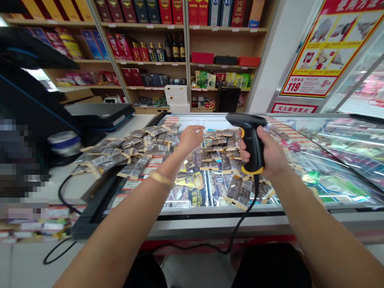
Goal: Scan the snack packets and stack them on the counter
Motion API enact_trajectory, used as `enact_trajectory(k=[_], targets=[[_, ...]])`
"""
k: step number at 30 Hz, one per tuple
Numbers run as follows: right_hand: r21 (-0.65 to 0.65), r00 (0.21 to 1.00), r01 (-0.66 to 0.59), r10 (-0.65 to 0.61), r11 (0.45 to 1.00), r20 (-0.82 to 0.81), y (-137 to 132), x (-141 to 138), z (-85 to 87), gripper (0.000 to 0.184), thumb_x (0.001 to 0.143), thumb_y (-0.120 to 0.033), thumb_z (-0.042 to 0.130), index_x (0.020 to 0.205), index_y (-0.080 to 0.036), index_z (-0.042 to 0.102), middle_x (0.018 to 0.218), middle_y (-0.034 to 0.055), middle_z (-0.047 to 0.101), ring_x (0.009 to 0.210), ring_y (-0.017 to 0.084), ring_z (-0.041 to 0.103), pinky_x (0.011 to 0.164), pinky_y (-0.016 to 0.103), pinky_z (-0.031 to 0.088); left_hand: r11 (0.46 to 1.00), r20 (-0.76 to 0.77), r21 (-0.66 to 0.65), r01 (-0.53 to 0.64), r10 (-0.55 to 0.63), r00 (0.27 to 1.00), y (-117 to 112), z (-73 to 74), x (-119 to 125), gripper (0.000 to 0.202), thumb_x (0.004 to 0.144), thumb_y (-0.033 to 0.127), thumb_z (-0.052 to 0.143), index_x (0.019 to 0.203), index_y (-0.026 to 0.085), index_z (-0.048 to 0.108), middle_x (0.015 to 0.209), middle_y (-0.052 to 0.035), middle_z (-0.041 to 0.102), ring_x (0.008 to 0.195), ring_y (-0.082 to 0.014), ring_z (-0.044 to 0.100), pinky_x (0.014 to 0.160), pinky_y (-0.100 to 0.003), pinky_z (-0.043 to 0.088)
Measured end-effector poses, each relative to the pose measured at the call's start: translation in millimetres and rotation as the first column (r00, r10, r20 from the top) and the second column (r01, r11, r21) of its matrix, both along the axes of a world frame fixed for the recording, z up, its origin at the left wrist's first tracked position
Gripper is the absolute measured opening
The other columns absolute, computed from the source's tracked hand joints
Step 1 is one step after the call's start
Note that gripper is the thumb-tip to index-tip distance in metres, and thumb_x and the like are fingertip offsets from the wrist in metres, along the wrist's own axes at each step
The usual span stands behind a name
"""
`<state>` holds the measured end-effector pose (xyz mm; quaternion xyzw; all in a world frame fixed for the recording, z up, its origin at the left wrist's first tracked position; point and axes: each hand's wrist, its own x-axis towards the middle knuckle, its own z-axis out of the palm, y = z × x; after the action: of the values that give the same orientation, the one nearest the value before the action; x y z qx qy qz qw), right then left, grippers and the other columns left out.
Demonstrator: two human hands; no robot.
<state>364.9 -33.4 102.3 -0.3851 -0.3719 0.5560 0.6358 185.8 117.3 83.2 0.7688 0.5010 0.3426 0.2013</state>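
My right hand [271, 154] is wrapped round a black barcode scanner [255, 140] with yellow trim, its head pointing left and its cable running down from the handle. My left hand [192, 137] is over the middle of the glass-topped freezer [180, 202], between two spreads of packets. Its fingertips stretch to the right, slightly apart, and no packet shows in them; the other fingers are hidden behind the hand. Small flat packets with dark contents and tan edges [135, 166] lie heaped to the left. More such packets [240, 190] lie under and beside the scanner.
A black scale [99, 114] and a roll of tape [64, 143] stand on the left counter [67, 182]. The scanner cable [207, 245] loops along the freezer's front. Shelves [147, 62] of boxes and bottles line the back wall.
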Motion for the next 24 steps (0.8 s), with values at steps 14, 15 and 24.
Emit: enact_trajectory(k=[14,15,24], targets=[[-0.125,0.958,-0.286,0.286,0.950,-0.013,64,-99,-52.5,0.045,0.085,-0.060,0.070,0.097,-0.017,0.063,0.063,-0.0022,0.059,0.045,0.010,0.051,0.040,0.022,0.043,0.957,-0.547,0.071,-0.280,0.272,0.792,16,-34.6,-136,0.056,0.085,0.043,0.066,0.134,0.014,0.064,0.147,-0.0201,0.059,0.142,-0.0389,0.048,0.118,-0.050,0.035],[-0.142,0.961,-0.273,0.275,0.951,-0.009,63,-98,-54.2,0.045,0.085,-0.060,0.071,0.096,-0.017,0.063,0.062,-0.0023,0.058,0.044,0.010,0.050,0.040,0.022,0.043,0.959,-0.572,0.054,-0.277,0.257,0.779,15,-36.1,-136,0.059,0.084,0.046,0.069,0.134,0.015,0.064,0.147,-0.0202,0.059,0.141,-0.0396,0.048,0.118,-0.051,0.034],[-0.225,0.981,-0.195,0.192,0.955,-0.032,52,-96,-49.9,0.041,0.088,-0.058,0.065,0.091,-0.018,0.060,0.060,-0.0019,0.057,0.042,0.010,0.047,0.038,0.021,0.039,0.954,-0.435,-0.065,-0.291,0.236,0.869,8,-29.4,-136,0.057,0.062,0.041,0.088,0.112,0.019,0.073,0.120,-0.0146,0.071,0.112,-0.0345,0.067,0.098,-0.038,0.051]])
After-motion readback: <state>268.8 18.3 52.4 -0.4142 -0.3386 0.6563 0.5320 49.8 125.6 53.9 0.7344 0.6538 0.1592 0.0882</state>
